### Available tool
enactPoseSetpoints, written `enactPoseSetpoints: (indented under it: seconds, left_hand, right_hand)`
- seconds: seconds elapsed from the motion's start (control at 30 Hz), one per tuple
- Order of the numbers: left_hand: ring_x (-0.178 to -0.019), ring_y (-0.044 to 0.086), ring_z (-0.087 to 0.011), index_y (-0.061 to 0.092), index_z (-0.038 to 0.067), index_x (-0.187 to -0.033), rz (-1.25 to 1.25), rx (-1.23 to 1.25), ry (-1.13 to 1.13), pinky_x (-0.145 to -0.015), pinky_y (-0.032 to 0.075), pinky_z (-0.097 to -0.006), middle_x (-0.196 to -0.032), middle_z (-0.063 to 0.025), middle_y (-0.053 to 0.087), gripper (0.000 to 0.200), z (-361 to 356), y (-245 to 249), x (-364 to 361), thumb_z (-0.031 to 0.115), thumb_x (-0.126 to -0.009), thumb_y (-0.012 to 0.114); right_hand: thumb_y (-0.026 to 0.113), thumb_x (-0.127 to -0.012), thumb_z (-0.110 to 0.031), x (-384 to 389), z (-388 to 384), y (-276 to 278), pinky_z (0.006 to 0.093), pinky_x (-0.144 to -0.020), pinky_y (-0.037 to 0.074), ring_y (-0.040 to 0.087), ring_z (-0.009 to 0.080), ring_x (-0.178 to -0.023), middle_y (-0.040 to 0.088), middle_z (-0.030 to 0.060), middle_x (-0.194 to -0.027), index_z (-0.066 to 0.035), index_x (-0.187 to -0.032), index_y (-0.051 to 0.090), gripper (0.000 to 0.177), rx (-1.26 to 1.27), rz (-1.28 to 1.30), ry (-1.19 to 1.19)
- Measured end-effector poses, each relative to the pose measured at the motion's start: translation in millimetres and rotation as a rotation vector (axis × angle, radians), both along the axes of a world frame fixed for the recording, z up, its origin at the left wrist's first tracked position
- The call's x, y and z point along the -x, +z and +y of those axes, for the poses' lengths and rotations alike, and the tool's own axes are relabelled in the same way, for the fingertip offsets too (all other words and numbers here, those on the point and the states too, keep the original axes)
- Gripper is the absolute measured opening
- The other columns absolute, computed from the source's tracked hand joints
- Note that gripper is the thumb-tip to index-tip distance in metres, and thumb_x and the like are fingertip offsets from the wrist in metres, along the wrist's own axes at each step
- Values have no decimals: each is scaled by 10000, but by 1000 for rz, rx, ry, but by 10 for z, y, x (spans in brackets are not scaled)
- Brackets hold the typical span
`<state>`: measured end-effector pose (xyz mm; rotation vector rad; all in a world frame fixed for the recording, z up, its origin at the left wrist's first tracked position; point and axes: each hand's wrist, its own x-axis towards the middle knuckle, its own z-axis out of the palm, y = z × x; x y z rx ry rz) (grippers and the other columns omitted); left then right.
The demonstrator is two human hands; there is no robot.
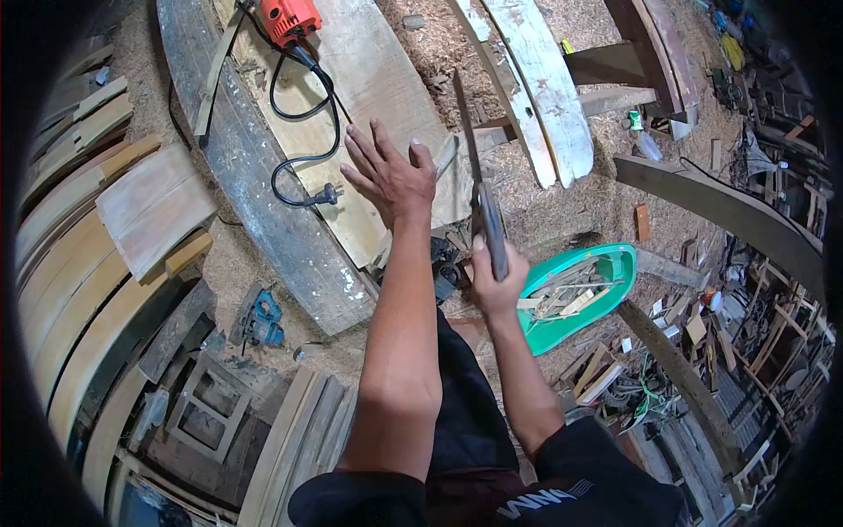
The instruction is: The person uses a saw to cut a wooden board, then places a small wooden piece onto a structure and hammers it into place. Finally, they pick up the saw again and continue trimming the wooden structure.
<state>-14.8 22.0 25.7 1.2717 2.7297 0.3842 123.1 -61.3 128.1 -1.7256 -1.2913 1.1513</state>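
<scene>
My left hand (391, 180) is spread with fingers apart over the pale wooden board (386, 70), near its front end. Fingers of my right hand (498, 279) are wrapped round the handle of a handsaw (477, 167). Its long narrow blade points up and away, seen nearly edge-on, just right of the board's end. A black power cord (337, 123) curls beside my left fingers and ends in a plug (327, 195) on the wood. It leads to a red power tool (291, 19) lying farther back on the boards.
A worn grey plank (255, 176) runs along the board's left. On the right, a green tub (625, 263) holds wood scraps. A blue power tool (266, 321) sits on sawdust at left. Curved white-painted timbers (549, 97) stand at the back; stacked lumber (75, 299) fills the left.
</scene>
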Motion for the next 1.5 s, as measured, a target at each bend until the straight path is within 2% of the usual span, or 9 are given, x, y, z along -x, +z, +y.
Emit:
enactPoseSetpoints:
  seconds: [0.33,0.43,0.6,0.83,0.97,1.07,1.17,1.4,1.5]
  left_hand:
    - [-1516,151,-343,313,90,-1528,-2,17,8,-1192,87,-605,-1612,-233,205,714,-14,-31,-2,421,-921,491]
    - [-1518,145,-339,317,98,-1528,-2,11,8,-1192,91,-605,-1615,-232,199,706,20,-32,3,420,-924,490]
    - [-1519,147,-337,322,87,-1526,1,11,0,-1191,89,-601,-1618,-231,195,707,-53,-38,3,422,-926,484]
    - [-1519,149,-338,320,84,-1526,20,-4,3,-1190,89,-601,-1610,-238,216,709,-33,-60,-11,428,-928,482]
    - [-1517,157,-341,321,88,-1526,2,-35,2,-1189,92,-602,-1607,-243,220,706,-37,-41,-14,427,-928,484]
    - [-1512,175,-334,330,93,-1521,32,-40,12,-1190,101,-596,-1604,-232,235,698,-21,-74,-19,423,-927,488]
    - [-1510,185,-329,338,93,-1518,46,-36,16,-1192,106,-592,-1602,-227,243,693,2,-76,-10,421,-926,491]
    - [-1502,204,-336,345,95,-1516,37,-21,13,-1192,122,-591,-1596,-228,253,697,-34,-51,-20,420,-919,498]
    - [-1502,196,-364,353,96,-1504,-1,-73,8,-1184,95,-615,-1589,-254,250,718,-31,-88,-1,413,-883,524]
  right_hand:
    - [664,-881,-90,-146,-588,-341,317,-458,352,437,125,-449,430,60,-520,-33,-661,521,268,-92,-68,106]
    - [661,-875,-79,-82,-643,-319,321,-466,378,478,137,-456,448,68,-531,-25,-664,534,252,-145,0,33]
    - [665,-876,-83,75,-142,-496,323,-477,403,465,135,-463,472,56,-544,-13,-717,588,190,-14,-13,36]
    - [669,-866,-90,-142,-708,-440,313,-499,433,538,130,-489,513,69,-546,-10,-736,616,162,-93,-7,21]
    - [644,-864,-62,24,-172,-653,316,-496,424,529,145,-484,519,59,-552,-12,-740,618,136,52,78,24]
    - [639,-861,-62,-48,-457,-559,322,-494,425,519,150,-485,516,58,-559,-5,-750,623,125,-160,6,45]
    - [637,-858,-69,-144,-816,-478,327,-496,430,529,166,-487,521,66,-557,-3,-757,626,121,-137,30,18]
    - [639,-855,-81,-36,-244,-658,331,-496,435,530,161,-473,527,74,-554,-16,-746,635,127,-28,51,45]
    - [654,-862,-91,-184,-695,-540,323,-489,427,525,136,-477,520,65,-547,-17,-754,631,133,-201,-30,83]
